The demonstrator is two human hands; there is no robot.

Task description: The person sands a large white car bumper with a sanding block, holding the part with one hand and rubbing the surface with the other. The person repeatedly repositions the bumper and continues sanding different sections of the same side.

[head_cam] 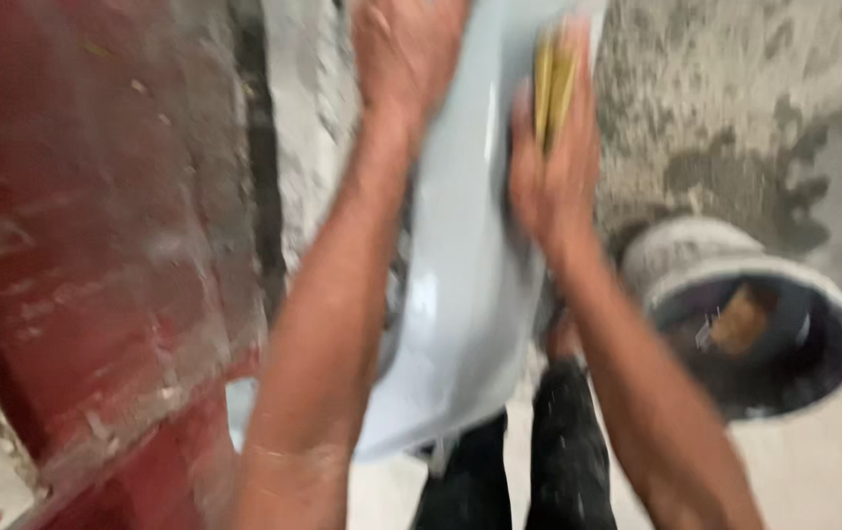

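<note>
A pale grey-blue curved panel (460,285) stands on end in front of me, running from the top of the view down to my legs. My left hand (403,54) grips its upper left edge near the top of the frame. My right hand (551,162) presses a yellow-green pad (554,79) flat against the panel's upper right face. The picture is blurred by motion.
A dusty red body surface (87,245) fills the left side. A round grey bucket (735,294) with dark water and a brown lump in it stands on the stained concrete floor (735,98) at the right. My dark trouser legs (563,451) show below the panel.
</note>
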